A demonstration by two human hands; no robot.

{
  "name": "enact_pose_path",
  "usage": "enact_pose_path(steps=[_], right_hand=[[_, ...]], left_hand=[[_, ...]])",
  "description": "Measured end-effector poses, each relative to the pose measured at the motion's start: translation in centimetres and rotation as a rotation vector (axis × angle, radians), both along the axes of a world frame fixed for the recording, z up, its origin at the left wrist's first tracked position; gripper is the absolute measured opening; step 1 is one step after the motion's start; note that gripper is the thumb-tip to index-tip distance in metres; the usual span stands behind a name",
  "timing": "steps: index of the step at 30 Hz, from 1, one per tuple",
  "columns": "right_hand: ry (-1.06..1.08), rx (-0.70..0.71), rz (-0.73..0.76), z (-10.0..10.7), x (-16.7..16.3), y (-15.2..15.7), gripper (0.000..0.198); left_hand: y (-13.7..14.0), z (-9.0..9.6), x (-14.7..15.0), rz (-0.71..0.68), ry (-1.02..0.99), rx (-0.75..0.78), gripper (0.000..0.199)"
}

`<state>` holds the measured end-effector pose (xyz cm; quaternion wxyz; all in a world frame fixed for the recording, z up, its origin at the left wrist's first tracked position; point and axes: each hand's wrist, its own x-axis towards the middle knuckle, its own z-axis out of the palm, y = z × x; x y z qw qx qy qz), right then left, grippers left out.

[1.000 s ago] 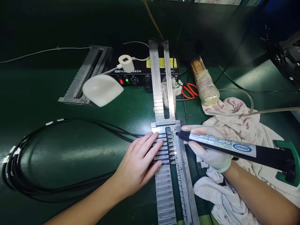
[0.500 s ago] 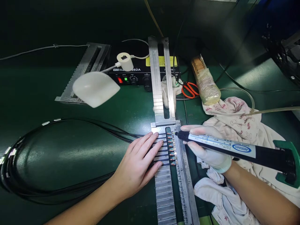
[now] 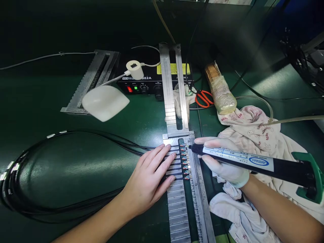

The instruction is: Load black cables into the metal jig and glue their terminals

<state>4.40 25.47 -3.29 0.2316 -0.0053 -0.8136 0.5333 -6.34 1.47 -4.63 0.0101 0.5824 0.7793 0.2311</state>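
Note:
My left hand [image 3: 152, 172] lies flat with fingers stretched over several thin black cables [image 3: 177, 163], pressing them on a grooved metal jig [image 3: 179, 209]. The cables run side by side, and their ends carry small connectors with coloured wires [image 3: 186, 167] over the jig's slot. In my gloved right hand [image 3: 225, 165] is a black dispensing syringe [image 3: 258, 162] with a white label and green end clip. It is held nearly level like a pen. Its dark tip is close to the far connectors of the row; whether it touches them I cannot tell.
A black dispenser controller [image 3: 152, 86] stands at the back behind a white lamp [image 3: 105, 103]. Another metal jig [image 3: 86, 82] lies back left. Orange-handled scissors [image 3: 204, 98], a film-wrapped block [image 3: 224, 96] and a patterned cloth [image 3: 263, 131] are on the right. Coiled cable [image 3: 15, 165] lies left.
The view has shifted slightly. The syringe tip has moved a tiny bit toward me along the connectors, while my left hand stays on the cables.

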Motion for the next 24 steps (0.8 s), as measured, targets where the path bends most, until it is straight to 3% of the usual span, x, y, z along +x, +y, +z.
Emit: enact_pose_path(steps=[24], right_hand=[[-0.026, 0.007, -0.031, -0.1, -0.06, 0.06, 0.028]], left_hand=[[0.0, 0.11, 0.0, -0.018, -0.035, 0.0, 0.049]])
